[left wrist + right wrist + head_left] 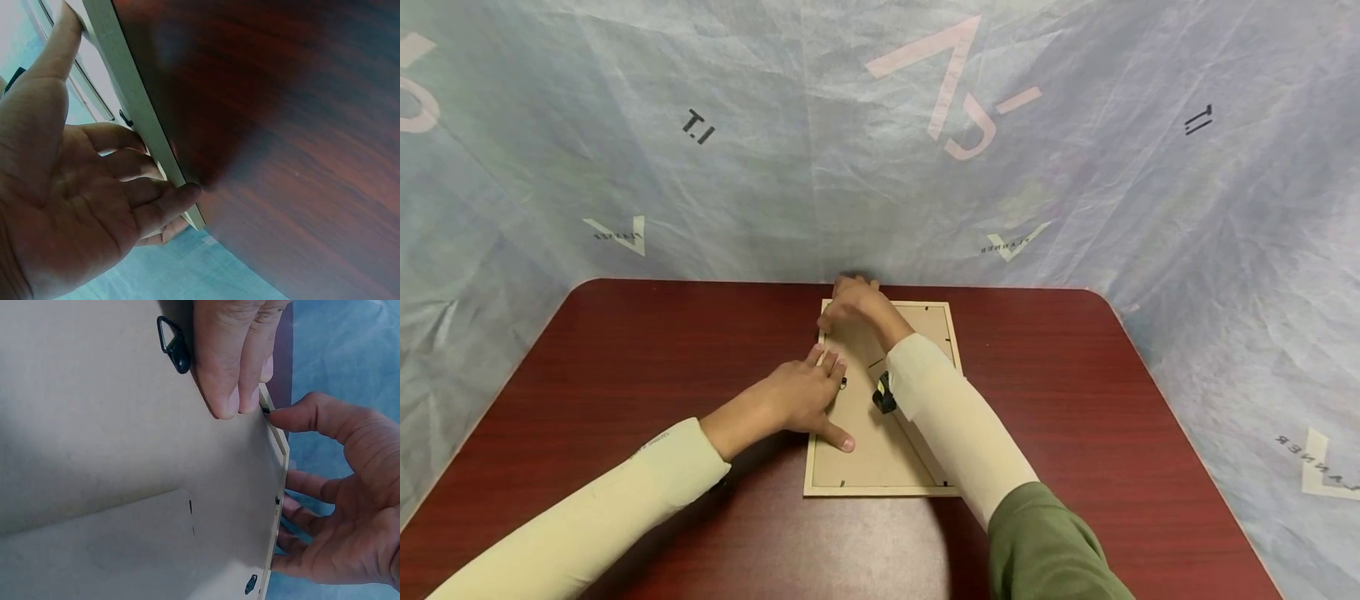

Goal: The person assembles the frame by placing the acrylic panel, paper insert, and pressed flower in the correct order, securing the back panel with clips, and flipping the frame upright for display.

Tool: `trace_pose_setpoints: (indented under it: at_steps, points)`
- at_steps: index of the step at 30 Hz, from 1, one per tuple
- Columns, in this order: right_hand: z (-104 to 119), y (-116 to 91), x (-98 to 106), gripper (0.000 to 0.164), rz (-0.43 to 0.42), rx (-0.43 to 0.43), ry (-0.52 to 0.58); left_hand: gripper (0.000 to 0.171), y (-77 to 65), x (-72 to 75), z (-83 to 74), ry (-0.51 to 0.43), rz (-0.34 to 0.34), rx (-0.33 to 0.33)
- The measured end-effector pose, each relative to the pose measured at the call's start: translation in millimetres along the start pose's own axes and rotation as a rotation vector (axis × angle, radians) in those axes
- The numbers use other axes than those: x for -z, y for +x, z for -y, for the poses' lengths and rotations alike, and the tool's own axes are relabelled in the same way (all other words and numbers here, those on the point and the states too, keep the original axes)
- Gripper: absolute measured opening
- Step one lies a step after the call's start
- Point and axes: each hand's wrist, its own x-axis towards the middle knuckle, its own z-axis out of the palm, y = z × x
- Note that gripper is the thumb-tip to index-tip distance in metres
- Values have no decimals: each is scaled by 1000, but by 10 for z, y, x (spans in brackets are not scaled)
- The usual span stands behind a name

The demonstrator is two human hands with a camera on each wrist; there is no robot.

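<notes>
A picture frame (865, 467) lies with its brown backing upward and its thin pale rim on the table. My left hand (808, 396) rests across its left edge, fingers spread and thumb on the backing. At the far left corner, my right hand (857, 304) holds the rim, thumb on the left side and fingers at the far edge. The thumb tip meets a small dark tab (265, 411) in the right wrist view. Near the left fingers is a black hanging ring (174, 344). A backing flap (125, 544) lies along the middle, partly hidden by the right forearm in the head view.
The frame lies on a dark red wood-grain table (662, 358). Grey printed sheeting (760, 167) hangs behind the table and at both sides. Dark tabs line the frame's inner edge. A black device (883, 393) shows beside the right sleeve.
</notes>
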Motion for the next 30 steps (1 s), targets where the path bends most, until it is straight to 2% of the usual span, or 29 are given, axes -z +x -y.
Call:
trace_pose_setpoints:
  at_steps: [4,9,13,20,21,26,30]
  points:
    - [-41,202,-48,81,-15,-21,-1,137,-2,27,-3,9,7,1]
    - [-158,460,-99,70,-37,-8,30,137,13,43,7,18,8,0]
    - [-212,566,-133,61,-44,3,34,137,7,32,14,-4,21,6]
    - [-99,234,-39,62,-34,5,19,136,-2,18,3,-7,17,4]
    - [-122,274,-51,60,-37,9,25,136,-2,18,3,-6,18,3]
    - [-80,207,-38,66,-15,2,1,136,10,11,-6,-5,18,-1]
    - [-85,305,-63,69,-7,-13,-11,135,8,12,-13,-3,19,-2]
